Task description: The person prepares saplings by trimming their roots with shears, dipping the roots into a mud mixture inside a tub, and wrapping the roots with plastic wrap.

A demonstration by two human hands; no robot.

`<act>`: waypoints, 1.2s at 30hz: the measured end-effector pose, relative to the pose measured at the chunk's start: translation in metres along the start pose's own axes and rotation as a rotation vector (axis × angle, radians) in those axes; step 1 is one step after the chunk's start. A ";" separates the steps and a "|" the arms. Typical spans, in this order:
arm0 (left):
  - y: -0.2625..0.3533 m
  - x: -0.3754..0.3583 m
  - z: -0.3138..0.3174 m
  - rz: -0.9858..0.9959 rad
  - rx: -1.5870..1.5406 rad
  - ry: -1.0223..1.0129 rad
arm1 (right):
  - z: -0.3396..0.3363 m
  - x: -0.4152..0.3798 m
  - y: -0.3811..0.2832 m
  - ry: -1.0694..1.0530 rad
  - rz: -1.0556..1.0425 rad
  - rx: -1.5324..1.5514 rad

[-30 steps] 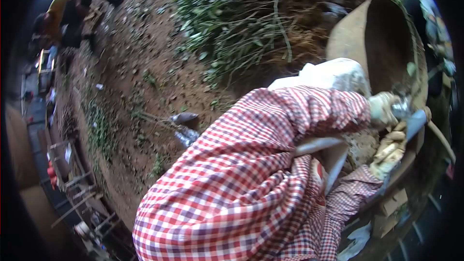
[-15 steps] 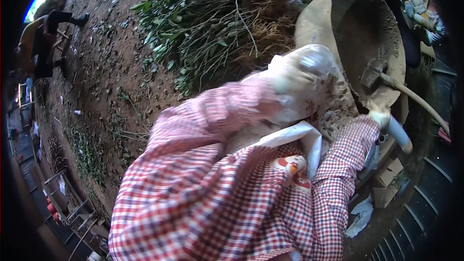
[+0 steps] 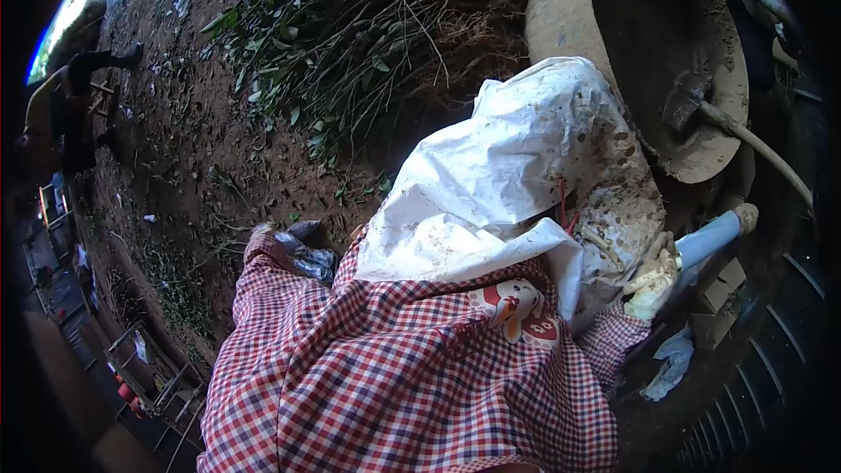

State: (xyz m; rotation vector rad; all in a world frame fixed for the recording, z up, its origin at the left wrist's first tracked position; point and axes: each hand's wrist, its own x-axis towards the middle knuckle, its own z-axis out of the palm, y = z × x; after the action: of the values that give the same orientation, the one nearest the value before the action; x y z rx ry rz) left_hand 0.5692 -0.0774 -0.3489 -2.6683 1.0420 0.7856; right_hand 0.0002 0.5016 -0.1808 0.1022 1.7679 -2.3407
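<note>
My right hand (image 3: 653, 282), in a cream, soiled glove, has its fingers curled at the near end of a pale blue tube (image 3: 710, 240). It is beside the muddy edge of a white sheet (image 3: 491, 166), which lies across my lap. Red string (image 3: 569, 219) shows on the soiled part of the sheet. On the left, my checked sleeve (image 3: 272, 276) ends next to crumpled, greyish clear plastic (image 3: 308, 254). My left hand is mostly hidden at that cuff, its fingers out of sight.
Leafy cuttings with bare roots (image 3: 350, 44) are heaped ahead. A large tan basin (image 3: 561, 13) at upper right holds a wooden-handled tool (image 3: 758, 144). Cardboard (image 3: 718, 289) and white plastic (image 3: 670, 363) lie at right. Another person (image 3: 66, 105) is at far left, near a wooden rack (image 3: 153, 368).
My left hand has moved from above the white sheet back to the left, uncovering the sheet. My right hand has come down from the basin's rim, and the pale blue tube has swung upward.
</note>
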 end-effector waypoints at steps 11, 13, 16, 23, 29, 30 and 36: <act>0.223 -0.232 0.204 1.317 0.658 -0.382 | 0.038 -0.052 0.021 0.330 0.065 -0.239; 0.237 -0.237 0.217 1.245 0.719 -0.317 | 0.041 -0.056 0.021 0.366 0.068 -0.312; 0.218 -0.238 0.240 1.156 0.612 -0.268 | 0.041 -0.056 0.019 0.396 0.066 -0.297; 0.141 -0.224 0.284 1.424 0.538 -0.403 | 0.040 -0.054 0.013 0.402 0.078 -0.293; 0.183 -0.229 0.248 1.326 0.380 -0.126 | 0.040 -0.054 0.009 0.409 0.086 -0.290; 0.187 -0.222 0.253 1.270 0.428 -0.151 | 0.040 -0.054 0.010 0.413 0.085 -0.287; 0.207 -0.238 0.235 1.127 0.763 -0.281 | 0.040 -0.055 0.008 0.423 0.082 -0.285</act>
State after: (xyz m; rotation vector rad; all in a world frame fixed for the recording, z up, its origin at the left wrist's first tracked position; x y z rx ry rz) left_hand 0.1871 -0.0134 -0.4150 -1.1793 2.1747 0.6403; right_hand 0.0584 0.4675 -0.1677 0.6522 2.2185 -2.0934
